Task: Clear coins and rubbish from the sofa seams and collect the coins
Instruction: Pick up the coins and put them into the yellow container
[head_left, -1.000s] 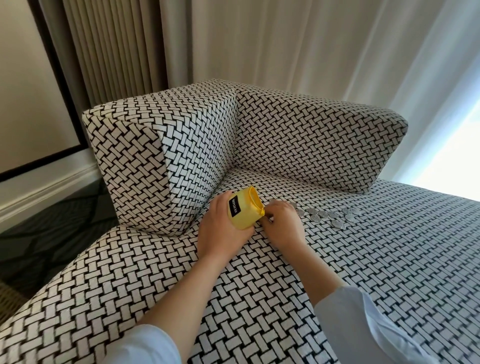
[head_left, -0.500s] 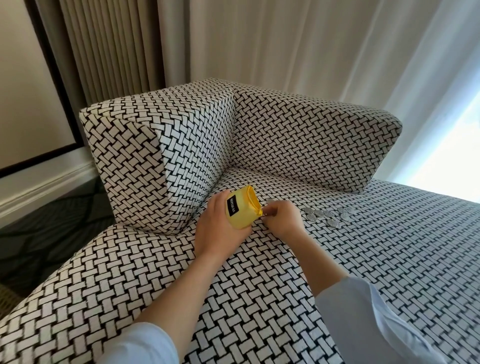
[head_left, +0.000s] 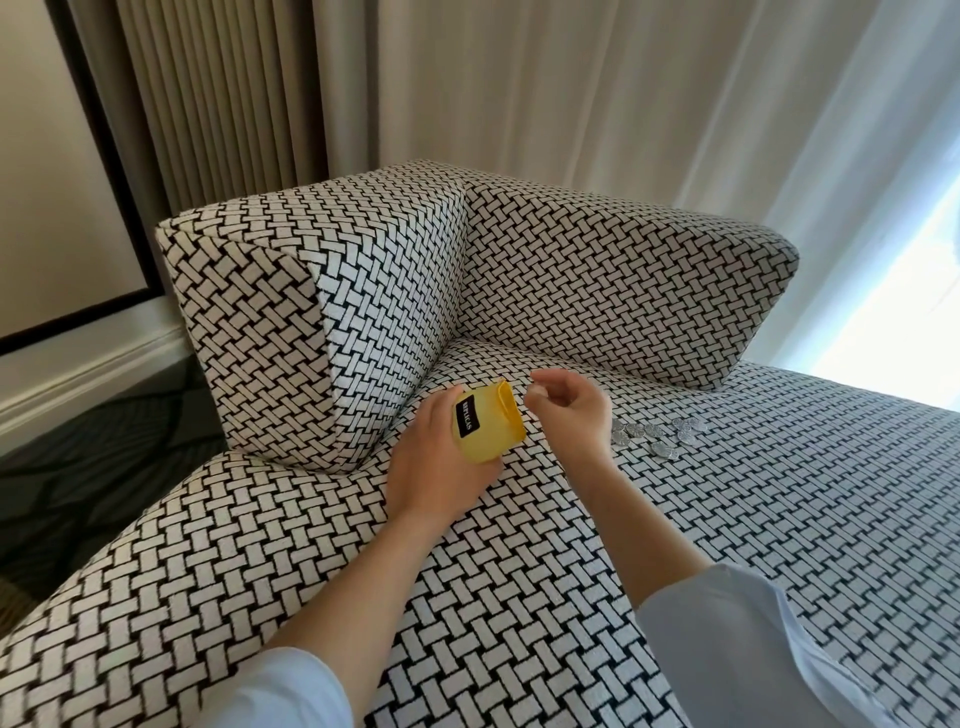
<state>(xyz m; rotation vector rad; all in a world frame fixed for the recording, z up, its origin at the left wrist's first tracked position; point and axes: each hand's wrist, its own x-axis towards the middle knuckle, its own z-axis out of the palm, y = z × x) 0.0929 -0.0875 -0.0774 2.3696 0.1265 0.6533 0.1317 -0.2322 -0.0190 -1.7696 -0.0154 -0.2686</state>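
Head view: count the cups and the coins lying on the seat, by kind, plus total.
Yellow cup, held in the left hand: 1
Silver coins lying on the sofa seat: about 9 (some overlap, so the count is not certain)
Total: about 10

one yellow cup (head_left: 485, 435), about nine coins (head_left: 653, 430), one sofa (head_left: 571, 545)

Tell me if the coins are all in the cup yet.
No: several coins lie on the seat beside the right hand.
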